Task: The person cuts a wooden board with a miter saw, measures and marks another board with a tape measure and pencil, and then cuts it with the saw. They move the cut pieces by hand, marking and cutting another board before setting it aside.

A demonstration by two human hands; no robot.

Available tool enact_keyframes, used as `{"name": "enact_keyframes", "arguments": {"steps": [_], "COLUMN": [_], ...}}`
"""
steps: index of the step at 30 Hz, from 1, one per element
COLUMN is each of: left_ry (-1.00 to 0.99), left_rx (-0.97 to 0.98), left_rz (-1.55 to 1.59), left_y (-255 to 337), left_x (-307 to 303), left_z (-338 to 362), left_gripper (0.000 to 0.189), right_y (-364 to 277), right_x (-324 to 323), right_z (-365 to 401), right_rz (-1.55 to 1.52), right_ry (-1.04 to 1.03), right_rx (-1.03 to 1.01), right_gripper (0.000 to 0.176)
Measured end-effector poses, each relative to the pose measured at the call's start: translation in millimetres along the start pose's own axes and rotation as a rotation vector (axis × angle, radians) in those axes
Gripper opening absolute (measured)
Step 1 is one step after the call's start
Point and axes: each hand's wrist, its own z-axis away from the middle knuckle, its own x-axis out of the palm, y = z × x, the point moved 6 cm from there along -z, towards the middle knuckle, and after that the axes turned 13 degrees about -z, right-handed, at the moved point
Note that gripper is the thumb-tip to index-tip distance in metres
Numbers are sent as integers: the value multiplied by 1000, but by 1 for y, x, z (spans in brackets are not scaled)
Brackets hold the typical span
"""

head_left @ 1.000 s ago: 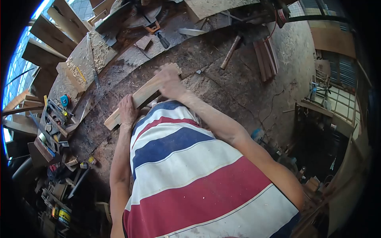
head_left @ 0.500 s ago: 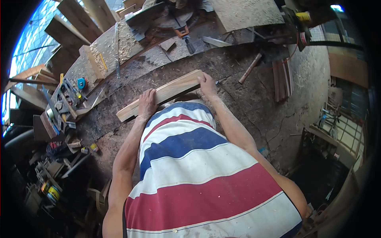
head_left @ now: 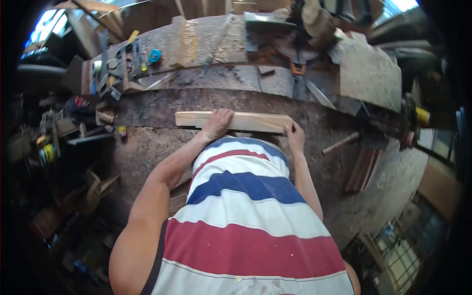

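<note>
A pale wooden board [head_left: 255,121] lies crosswise in front of my striped shirt, close to my waist. My left hand [head_left: 220,122] is wrapped over the board left of its middle, fingers across the top face. At the board's right end, my right hand [head_left: 294,136] grips the corner with thumb and fingers. The undersides of both hands and the board's lower side are hidden from this angle.
Beyond the board runs a bench [head_left: 221,44] strewn with shavings. It bears a blue tape measure [head_left: 155,55], several hand tools and a saw with an orange handle [head_left: 297,69]. A rod [head_left: 340,143] and dark wood strips [head_left: 363,170] lie on the right.
The view has swung round, so the board now looks nearly level instead of slanting up to the right. Both hands still hold it, the left now nearer its middle.
</note>
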Motion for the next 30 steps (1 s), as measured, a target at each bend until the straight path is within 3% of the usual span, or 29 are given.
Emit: {"name": "enact_keyframes", "arguments": {"steps": [7, 13, 16, 28, 29, 30], "left_ry": [-180, -55, -157, 9, 3, 12], "left_rx": [-4, 48, -62, 16, 17, 16], "left_rz": [-102, -191, -183, -146, -143, -138], "left_y": [3, 2, -18, -27, -28, -28], "left_x": [-3, -18, -6, 9, 7, 5], "left_z": [-5, 3, 15, 17, 16, 16], "left_gripper": [84, 90, 86, 50, 47, 44], "right_y": [37, 23, 21, 25, 23, 16], "right_x": [1, 0, 1, -1, -1, -4], "right_z": [-13, -16, -16, -21, -22, -21], "right_rz": [-42, -40, -110, -96, -86, 118], "right_ry": [-65, -137, -208, -218, -246, -207], "right_rx": [19, 14, 131, 104, 139, 58], "right_gripper": [44, 41, 40, 46, 51, 53]}}
